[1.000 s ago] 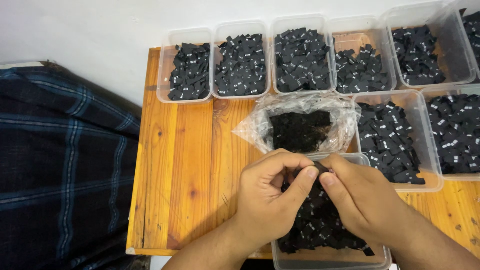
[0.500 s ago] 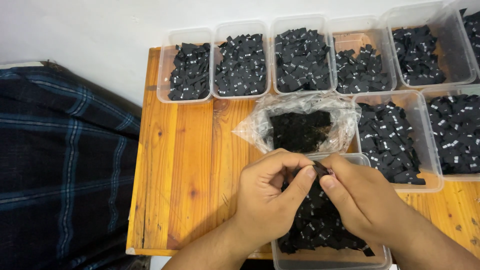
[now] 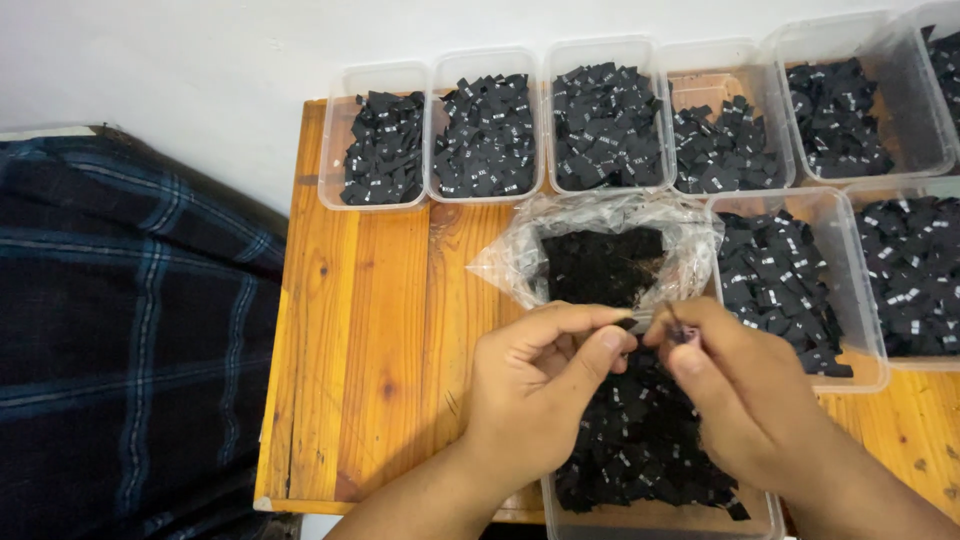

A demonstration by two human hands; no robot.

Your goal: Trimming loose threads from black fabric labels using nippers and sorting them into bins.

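Fingertips of both hands meet over a clear tub [image 3: 650, 515] heaped with small black labels [image 3: 640, 450]. The left hand [image 3: 535, 385] curls shut, thumb against forefinger; what it pinches is too small to make out. The right hand [image 3: 745, 395] pinches a tiny dark piece [image 3: 683, 333], half hidden by its thumb. The tub's near end is cut off by the frame. Just beyond the fingers lies an open plastic bag [image 3: 600, 255] of black labels. A row of tubs [image 3: 600, 115] lines the far edge of the wooden table [image 3: 370, 350], whose left half lies bare beside dark plaid cloth [image 3: 130, 340].
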